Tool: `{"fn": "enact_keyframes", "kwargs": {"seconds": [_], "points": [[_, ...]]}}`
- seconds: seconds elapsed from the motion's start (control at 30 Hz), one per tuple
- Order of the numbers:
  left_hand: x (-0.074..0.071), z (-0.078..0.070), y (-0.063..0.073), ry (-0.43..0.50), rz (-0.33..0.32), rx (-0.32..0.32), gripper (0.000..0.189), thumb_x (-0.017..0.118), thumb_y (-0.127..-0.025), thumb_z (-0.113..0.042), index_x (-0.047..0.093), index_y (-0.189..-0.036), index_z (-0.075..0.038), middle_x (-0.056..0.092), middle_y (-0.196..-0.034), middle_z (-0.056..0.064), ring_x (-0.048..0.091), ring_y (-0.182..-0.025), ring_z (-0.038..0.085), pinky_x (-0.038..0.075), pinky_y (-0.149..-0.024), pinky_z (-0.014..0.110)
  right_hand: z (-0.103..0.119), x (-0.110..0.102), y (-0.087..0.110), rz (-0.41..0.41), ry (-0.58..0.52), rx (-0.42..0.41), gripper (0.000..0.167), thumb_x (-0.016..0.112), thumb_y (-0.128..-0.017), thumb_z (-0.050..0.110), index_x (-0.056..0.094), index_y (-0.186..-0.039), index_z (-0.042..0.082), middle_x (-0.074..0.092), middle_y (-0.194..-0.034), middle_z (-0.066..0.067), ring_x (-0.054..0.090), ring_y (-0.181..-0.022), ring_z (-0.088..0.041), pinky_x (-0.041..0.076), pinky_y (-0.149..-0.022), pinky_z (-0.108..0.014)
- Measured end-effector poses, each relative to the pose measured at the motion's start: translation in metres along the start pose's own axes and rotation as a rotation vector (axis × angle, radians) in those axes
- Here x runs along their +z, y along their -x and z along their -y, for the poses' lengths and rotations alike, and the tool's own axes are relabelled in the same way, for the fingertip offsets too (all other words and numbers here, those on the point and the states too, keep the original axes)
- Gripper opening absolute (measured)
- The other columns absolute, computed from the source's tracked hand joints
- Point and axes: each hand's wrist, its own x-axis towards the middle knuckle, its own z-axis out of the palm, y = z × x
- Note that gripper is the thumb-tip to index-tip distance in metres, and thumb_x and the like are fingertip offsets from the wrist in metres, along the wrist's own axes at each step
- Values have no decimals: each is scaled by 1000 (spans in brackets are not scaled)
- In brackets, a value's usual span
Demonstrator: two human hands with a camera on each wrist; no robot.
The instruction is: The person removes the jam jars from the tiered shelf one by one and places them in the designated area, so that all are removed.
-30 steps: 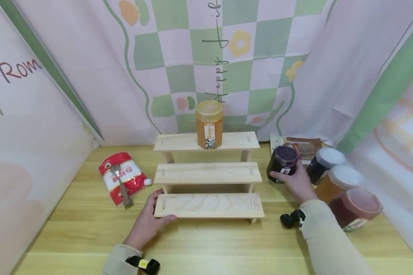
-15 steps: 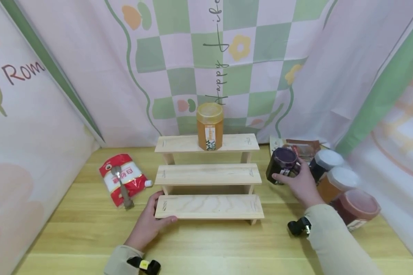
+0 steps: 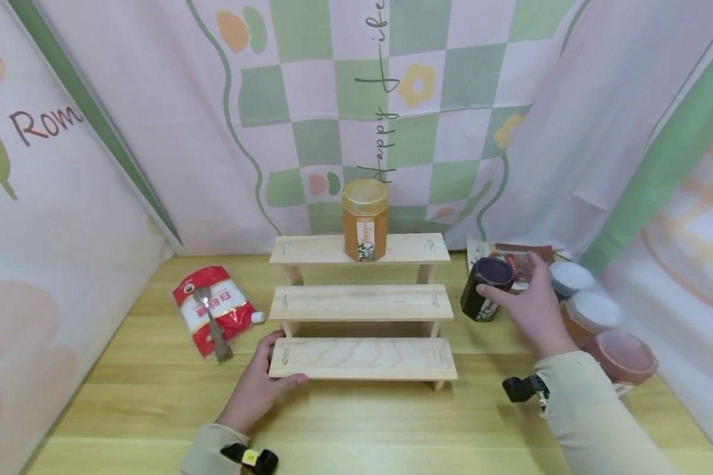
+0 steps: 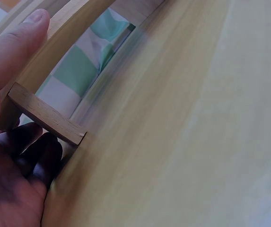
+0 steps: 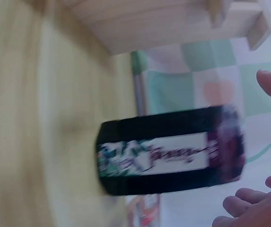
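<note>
A three-tier wooden display stand (image 3: pixel 362 359) occupies the middle of the table. My left hand (image 3: pixel 255 389) holds its lower left corner, thumb along the lowest board and fingers curled behind the side support, as the left wrist view shows. On the top step is an amber honey jar (image 3: pixel 365 231). To the right of the stand, a dark jar with a purple lid (image 3: pixel 487 290) stands upright on the table. Beside it my right hand (image 3: pixel 537 310) is spread, thumb and fingers apart; in the right wrist view the fingers (image 5: pixel 239 203) do not touch the jar.
Behind my right hand and sleeve stand several more jars, among them a reddish one (image 3: pixel 620 359) and one with a white lid (image 3: pixel 594 310). A brown packet (image 3: pixel 529 254) lies at the back right. On the left, a spoon (image 3: pixel 214 330) rests on a red-and-white sugar pouch (image 3: pixel 232 297).
My right hand has let go of the dark jar, its fingers opening and lifting away to the right. The left hand keeps its hold on the stand.
</note>
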Motion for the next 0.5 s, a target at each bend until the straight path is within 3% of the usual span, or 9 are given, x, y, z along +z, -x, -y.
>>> {"fn": "enact_keyframes", "kwargs": {"seconds": [0.5], "points": [[0, 0, 0, 9, 2, 3, 101, 90, -72, -30, 31, -152, -13, 57, -130, 10, 60, -114, 25, 47, -103, 48, 49, -1, 6, 19, -72, -77, 118, 79, -86, 41, -8, -161, 13, 2, -166, -18, 15, -149, -47, 19, -118, -62]]}}
